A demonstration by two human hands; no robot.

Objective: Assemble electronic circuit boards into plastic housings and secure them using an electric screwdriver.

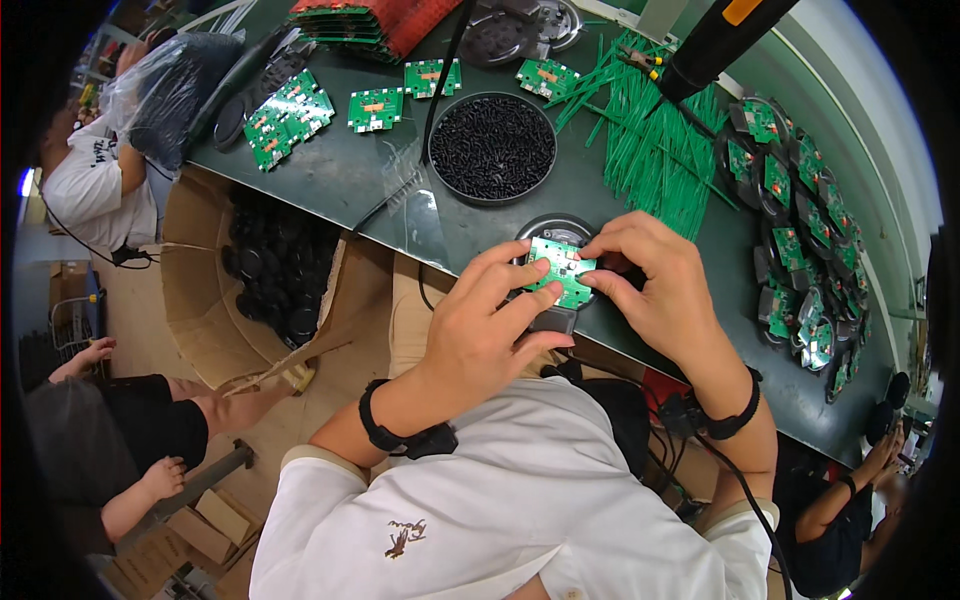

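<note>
At a dark green worktable, we steady a green circuit board over a round black housing by the near edge, our left hand clasping the board with fingers parted across its face and thumb at the near side. Our right hand bends thumb and forefinger to the board's right edge, though we cannot tell whether anything is pinched between them. Beyond lie a round dish of small black pieces, green strips and, at right, board-fitted housings.

bright, with dark, bent edges
</note>
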